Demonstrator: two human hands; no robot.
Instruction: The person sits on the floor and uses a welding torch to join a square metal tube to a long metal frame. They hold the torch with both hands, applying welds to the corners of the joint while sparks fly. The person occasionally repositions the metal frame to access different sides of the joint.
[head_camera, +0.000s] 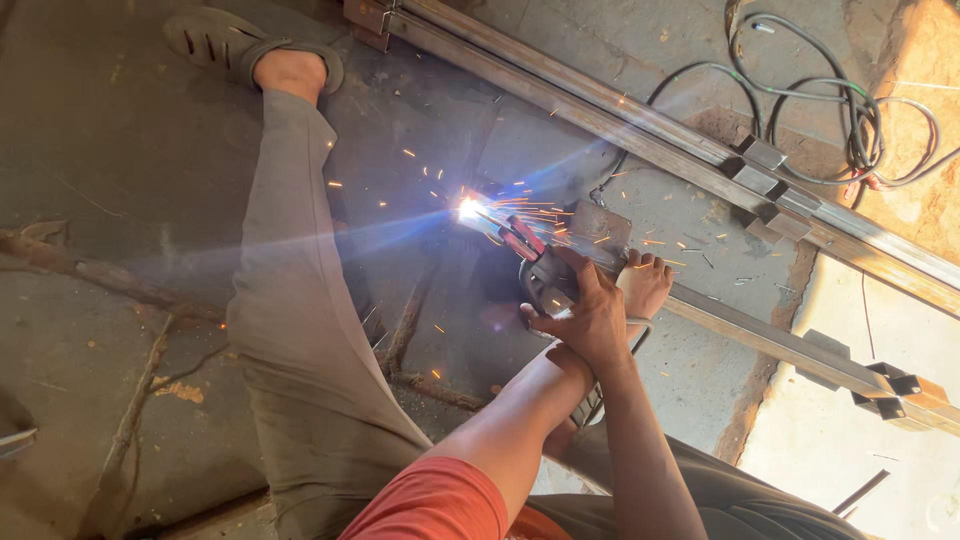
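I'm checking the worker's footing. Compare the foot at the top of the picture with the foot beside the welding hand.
The far foot wears a grey sandal; the near foot looks bare. The far foot rests on the concrete floor, away from the sparks; the near foot presses on the steel bar, beside the right hand and electrode holder. Both belong to the person welding.

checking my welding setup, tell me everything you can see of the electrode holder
The dark metal electrode holder with red-tipped jaws is gripped in the right hand, angled up and left toward the floor-level steel. A thin rod runs from its jaws to a bright white-blue arc that throws orange sparks. Its handle is mostly hidden by the fingers; the left hand cannot be made out.
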